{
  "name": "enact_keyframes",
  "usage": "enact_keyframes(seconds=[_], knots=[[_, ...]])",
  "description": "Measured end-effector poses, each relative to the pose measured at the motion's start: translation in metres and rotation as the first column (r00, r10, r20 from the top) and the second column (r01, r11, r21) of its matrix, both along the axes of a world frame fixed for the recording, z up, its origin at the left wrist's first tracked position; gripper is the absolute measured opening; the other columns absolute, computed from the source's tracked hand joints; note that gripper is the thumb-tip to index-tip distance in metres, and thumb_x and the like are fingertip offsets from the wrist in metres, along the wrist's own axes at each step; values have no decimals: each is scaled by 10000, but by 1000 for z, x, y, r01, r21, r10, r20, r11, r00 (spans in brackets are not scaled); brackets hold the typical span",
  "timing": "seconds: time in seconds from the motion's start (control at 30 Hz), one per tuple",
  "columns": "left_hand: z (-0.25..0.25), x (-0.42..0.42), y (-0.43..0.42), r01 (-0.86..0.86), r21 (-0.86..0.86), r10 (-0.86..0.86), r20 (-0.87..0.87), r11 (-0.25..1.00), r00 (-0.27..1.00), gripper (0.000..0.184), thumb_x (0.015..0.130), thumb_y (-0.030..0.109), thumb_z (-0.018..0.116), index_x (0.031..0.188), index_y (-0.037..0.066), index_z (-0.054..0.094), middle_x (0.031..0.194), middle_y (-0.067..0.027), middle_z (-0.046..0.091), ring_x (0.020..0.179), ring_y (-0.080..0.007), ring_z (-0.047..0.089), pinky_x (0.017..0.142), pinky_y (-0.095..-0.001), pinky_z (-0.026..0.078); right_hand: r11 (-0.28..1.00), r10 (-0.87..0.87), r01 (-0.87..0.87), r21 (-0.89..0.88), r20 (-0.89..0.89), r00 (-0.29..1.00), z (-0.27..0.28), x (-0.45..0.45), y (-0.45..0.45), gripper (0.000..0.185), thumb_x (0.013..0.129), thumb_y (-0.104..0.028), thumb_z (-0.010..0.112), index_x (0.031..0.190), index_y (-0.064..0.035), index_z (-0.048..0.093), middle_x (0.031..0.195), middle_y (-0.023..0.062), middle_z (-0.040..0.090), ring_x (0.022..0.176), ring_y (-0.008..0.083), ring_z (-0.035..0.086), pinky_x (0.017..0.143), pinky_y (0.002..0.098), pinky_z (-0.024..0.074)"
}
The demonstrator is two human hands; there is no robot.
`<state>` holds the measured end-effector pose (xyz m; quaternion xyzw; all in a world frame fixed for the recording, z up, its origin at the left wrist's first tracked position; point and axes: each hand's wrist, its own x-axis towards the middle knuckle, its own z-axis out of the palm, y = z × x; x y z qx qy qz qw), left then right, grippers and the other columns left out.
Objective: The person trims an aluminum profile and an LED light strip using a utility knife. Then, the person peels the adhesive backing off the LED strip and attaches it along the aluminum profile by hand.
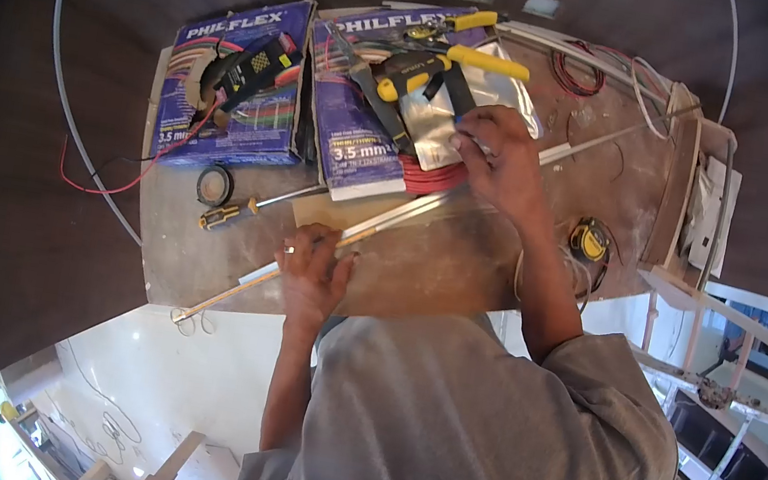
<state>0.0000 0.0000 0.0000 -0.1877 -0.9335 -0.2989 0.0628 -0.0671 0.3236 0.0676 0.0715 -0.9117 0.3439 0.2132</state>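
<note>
A long narrow white strip with a yellowish edge lies slantwise across the wooden bench, its lower end jutting past the front left edge with thin wire loops. My left hand is closed over this strip, fingers curled at its edge. My right hand is raised above the strip's farther part, thumb and fingertips pinched together; what they hold is too small to make out. Close by the right fingertips lies a silver foil bag, partly under yellow-handled tools. A screwdriver and a black tape roll rest left of my left hand.
Two blue wire boxes stand at the back, one bearing a black-and-red device. Yellow-handled pliers lie on the other. A tape measure sits right of my right forearm. Red wire coils lie at the back right.
</note>
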Motion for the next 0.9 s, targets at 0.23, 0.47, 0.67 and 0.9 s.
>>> enact_keyframes(seconds=[0.23,0.47,0.67,0.9], knots=[[-8,-9,16,2,-72,-6,-57,997,998,363,829,204,802,1177,122,742,1192,-39,639,1164,-280,572,1003,-512,396,983,181,-177,44,-120,976,35,-61,-12,210,806,-97,805,995,-34,740,1106,126,686,1060,349,642,925,447,525],[-14,-3,15,-21,-79,12,-110,997,994,347,812,158,810,1151,118,745,1211,-48,639,1184,-306,561,1000,-503,412,772,-95,206,601,-211,973,33,-90,28,352,829,-135,783,1175,-95,727,1145,110,676,1062,359,657,881,479,544],[-14,-5,15,-8,-80,1,-83,997,997,356,845,210,783,1188,124,736,1237,-44,633,1197,-291,565,1028,-513,400,834,-169,64,547,145,975,16,-90,99,414,890,-189,754,1284,-79,690,1151,193,727,1063,397,693,908,490,556],[-15,-7,15,1,-59,-9,-141,998,990,341,819,179,815,1148,117,748,1196,-58,645,1159,-304,572,998,-495,415,778,-508,423,465,70,858,14,-46,157,401,894,-261,726,1267,-114,726,1107,224,740,1004,419,717,876,507,562]])
